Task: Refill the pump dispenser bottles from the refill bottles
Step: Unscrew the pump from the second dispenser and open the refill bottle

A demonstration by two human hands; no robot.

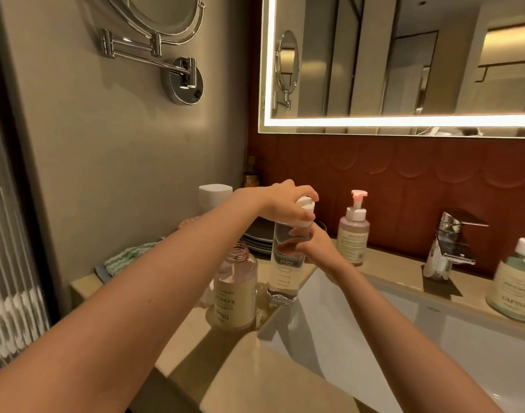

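The tall clear bottle (283, 272) stands upright at the counter (190, 332) edge beside the sink basin (359, 329). The left hand (288, 201) curls over its white top (304, 211), and the right hand (313, 245) grips its upper body. Just left of it stands an uncapped bottle of pink liquid (236, 290); a pink-pump bottle (354, 234), the faucet (447, 248) and a green pump bottle (516, 281) stand farther right.
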